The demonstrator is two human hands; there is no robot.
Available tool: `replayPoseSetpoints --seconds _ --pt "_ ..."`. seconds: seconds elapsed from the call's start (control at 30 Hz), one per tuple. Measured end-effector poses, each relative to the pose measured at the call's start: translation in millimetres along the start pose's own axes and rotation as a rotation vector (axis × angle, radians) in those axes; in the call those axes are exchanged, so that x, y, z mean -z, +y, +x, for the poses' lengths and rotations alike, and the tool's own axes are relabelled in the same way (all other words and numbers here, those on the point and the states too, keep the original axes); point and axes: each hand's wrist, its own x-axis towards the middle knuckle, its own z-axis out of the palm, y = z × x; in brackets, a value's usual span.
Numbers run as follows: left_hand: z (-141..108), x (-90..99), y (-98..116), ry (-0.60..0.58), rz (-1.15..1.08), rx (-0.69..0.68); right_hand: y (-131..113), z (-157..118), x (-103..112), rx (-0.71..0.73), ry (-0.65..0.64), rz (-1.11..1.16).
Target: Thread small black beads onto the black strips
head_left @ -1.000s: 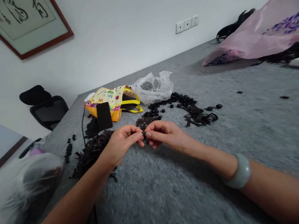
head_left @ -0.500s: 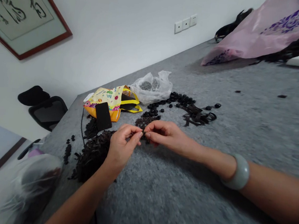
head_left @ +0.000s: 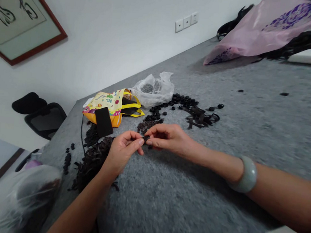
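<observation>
Above a grey speckled table, the left hand and right hand, thumbs and fingertips closed together, pinch a small black piece between them, right of the dark shredded pile.

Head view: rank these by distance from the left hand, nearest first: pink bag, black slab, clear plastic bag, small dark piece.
1. Small dark piece: at the left hand's fingertips
2. Black slab: left, by the yellow bag
3. Clear plastic bag: ahead, mid-table
4. Pink bag: far right
</observation>
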Motion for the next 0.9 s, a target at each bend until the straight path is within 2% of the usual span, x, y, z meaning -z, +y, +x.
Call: replayPoseSetpoints --seconds 0.13,0.27,0.37,0.57,0.67,0.77,0.83,0.9 --pt "-1 -2.9 6 0.047 0.091 -0.013 -3 0 1 -0.015 0.012 -0.075" --pt "-1 -5.7 14 0.101 0.244 -0.011 -5 -1 3 0.080 0.015 -0.206" --pt "-3 -6.2 16 0.097 0.312 -0.022 -5 0 3 0.136 0.023 -0.297" --pt "-6 -5.0 11 0.118 0.626 -0.189 2 1 -3 0.046 0.007 -0.218" --pt "-4 -5.3 9 0.076 0.527 -0.096 3 1 -2 -0.007 0.005 -0.198" --pt "-1 -4.7 13 0.009 0.492 -0.037 -4 0 3 -0.012 -0.046 -0.310" --pt "0 -0.8 18 0.013 0.581 -0.047 -13 1 12 0.011 -0.101 -0.429" --pt "1 7.6 24 0.039 0.742 -0.072 -21 3 28 0.007 -0.105 -0.638"
